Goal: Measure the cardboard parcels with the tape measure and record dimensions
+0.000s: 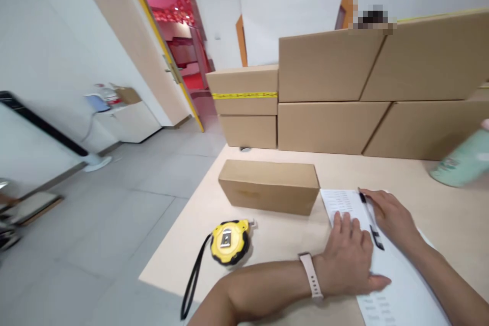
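Note:
My left hand (pixel 347 254), with a pink-strapped watch on the wrist, lies flat on white sheets of paper (pixel 397 275) printed with columns of text. Its fingers are spread and hold nothing. My right hand (pixel 393 216) rests on the upper right part of the sheets, fingers stretched toward their top edge. A pen (pixel 376 238) with black ends lies on the paper right beside those fingers; whether they touch it is unclear. Left of the paper are a small closed cardboard box (pixel 269 188) and a yellow-and-black tape measure (pixel 229 242) with a black wrist strap.
Large cardboard boxes (pixel 328 127) are stacked along the table's far side, one with yellow tape (pixel 244 95). A blurred green bottle (pixel 462 160) is at the right. The table (pixel 183 265) ends at left above a grey floor. Behind the boxes, part of a person's head shows.

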`<state>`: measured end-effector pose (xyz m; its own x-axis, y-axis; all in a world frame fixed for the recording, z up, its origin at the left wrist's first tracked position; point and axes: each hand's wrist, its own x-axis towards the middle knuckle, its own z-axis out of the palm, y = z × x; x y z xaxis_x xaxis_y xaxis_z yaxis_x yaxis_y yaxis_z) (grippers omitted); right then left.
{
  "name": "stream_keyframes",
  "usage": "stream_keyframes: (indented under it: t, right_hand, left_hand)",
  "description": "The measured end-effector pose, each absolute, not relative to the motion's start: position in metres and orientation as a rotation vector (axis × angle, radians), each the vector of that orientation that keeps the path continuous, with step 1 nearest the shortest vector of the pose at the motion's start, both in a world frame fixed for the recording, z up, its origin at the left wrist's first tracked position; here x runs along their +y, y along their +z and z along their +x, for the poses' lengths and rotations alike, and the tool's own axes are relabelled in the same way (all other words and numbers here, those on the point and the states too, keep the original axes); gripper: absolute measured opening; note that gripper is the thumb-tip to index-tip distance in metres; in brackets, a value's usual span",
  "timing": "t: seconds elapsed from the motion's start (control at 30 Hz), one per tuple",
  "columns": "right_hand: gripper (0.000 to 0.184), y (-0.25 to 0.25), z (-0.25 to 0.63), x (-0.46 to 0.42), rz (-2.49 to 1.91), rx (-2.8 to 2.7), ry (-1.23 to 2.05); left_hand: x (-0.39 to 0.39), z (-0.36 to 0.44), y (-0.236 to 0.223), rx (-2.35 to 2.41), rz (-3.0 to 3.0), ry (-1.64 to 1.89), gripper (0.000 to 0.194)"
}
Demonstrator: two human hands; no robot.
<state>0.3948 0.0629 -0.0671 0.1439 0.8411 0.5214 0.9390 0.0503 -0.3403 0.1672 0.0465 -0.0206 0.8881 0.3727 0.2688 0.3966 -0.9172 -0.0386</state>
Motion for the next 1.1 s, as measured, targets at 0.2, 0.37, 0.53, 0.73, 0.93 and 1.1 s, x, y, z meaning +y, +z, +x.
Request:
stream_keyframes:
  t: [0.2,0.37,0.53,0.73,0.93,1.1]
  right_hand:
    - [0.029,-0.059,0.39,0.06,-1.922,-1.507,-0.224]
    - [0.043,-0.017,0.36,0.061,-1.857,-1.52,-0.128]
    - [0.054,0.046,0.293,0.08,-1.498,-1.903,-0.253]
    - [0.066,0.077,0.224,0.127,-1.437,-2.372,-0.202]
    - [0.054,0.062,0.206,0.098,-1.369,-2.357,-0.395]
    - [0.058,0.013,0.191,0.026,-1.173,-2.264,-0.694]
  left_hand:
    - [0.024,0.102,0.036,-0.673,-3.011,-0.386,0.046]
    - [0.033,-0.019,0.042,-1.361,-3.056,-0.611,0.057]
    - [0.058,-0.094,0.003,-1.887,-2.95,-0.863,0.093]
    - [0.068,-0.097,-0.024,-1.976,-2.841,-1.21,0.082]
    - [0.06,-0.14,-0.007,-2.213,-2.528,-1.88,0.069]
    - [0.058,-0.172,0.028,-2.178,-2.003,-2.887,0.059]
